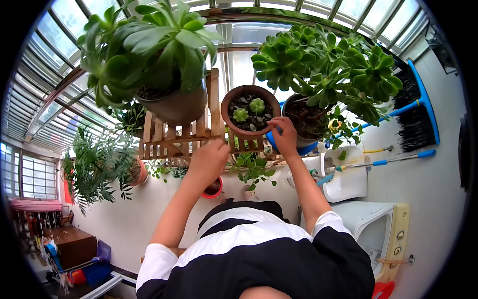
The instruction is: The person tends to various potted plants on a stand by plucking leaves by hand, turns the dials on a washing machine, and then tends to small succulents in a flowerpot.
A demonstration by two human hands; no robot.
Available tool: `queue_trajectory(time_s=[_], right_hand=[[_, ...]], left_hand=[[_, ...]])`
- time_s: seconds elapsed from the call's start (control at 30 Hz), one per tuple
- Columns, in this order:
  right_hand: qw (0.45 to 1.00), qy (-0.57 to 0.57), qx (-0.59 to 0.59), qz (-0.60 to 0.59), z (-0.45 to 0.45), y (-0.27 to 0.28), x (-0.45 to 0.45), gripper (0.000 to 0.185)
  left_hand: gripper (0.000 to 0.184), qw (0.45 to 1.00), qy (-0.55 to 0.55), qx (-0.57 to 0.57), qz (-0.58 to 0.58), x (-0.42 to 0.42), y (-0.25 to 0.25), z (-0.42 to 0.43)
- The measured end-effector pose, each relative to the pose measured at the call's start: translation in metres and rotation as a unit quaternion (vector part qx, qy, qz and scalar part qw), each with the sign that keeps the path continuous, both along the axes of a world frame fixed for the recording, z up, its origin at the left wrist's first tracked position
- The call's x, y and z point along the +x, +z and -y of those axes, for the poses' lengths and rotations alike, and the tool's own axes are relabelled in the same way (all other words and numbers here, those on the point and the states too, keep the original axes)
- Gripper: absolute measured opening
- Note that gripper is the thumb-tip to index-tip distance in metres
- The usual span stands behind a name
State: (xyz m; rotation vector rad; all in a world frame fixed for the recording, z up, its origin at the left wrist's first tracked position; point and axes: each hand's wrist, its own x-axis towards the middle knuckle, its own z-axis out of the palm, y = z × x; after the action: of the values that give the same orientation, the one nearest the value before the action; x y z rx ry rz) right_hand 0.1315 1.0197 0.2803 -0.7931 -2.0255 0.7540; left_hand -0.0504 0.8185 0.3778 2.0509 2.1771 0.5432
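A round terracotta pot (230, 122) with dark soil and two small green succulents (249, 110) stands on a slatted wooden plant stand (215, 99). My right hand (284, 133) is at the pot's right front edge, its fingers closed over the rim. My left hand (209, 157) is curled closed in front of the stand's slats, below and left of the pot. Whatever its fingers hold, if anything, is hidden. Left of the terracotta pot is a large leafy succulent (169, 55) in a grey-brown pot (181, 105). A tall branching succulent (323, 65) rises from a dark pot on the right.
Barred windows (45, 99) curve round the back and left. A feathery-leaved plant (97, 164) is lower left, and a red pot (213, 188) sits below the stand. To the right are a blue-handled broom (423, 102), a white sink (348, 179) and a washing machine (368, 224).
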Motion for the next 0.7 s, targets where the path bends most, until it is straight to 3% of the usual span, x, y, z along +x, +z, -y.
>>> queue_trajectory(time_s=[0.17, 0.27, 0.5, 0.7], right_hand=[[0.999, 0.034, -0.015, 0.008, -0.024, 0.006, -0.012, 0.023], [0.998, 0.043, 0.020, 0.030, -0.039, 0.000, -0.021, 0.027], [0.987, 0.030, 0.103, 0.123, -0.061, -0.009, -0.040, 0.040], [0.979, 0.061, 0.060, 0.183, -0.067, -0.014, -0.048, 0.040]], left_hand=[[0.016, 0.999, 0.045, 0.002, -0.025, 0.002, -0.013, -0.085], [0.032, 0.995, 0.087, -0.025, -0.036, 0.005, -0.035, -0.114], [0.050, 0.990, 0.125, -0.044, -0.042, 0.010, -0.069, -0.127], [0.056, 0.990, 0.130, -0.051, -0.026, 0.009, -0.061, -0.127]])
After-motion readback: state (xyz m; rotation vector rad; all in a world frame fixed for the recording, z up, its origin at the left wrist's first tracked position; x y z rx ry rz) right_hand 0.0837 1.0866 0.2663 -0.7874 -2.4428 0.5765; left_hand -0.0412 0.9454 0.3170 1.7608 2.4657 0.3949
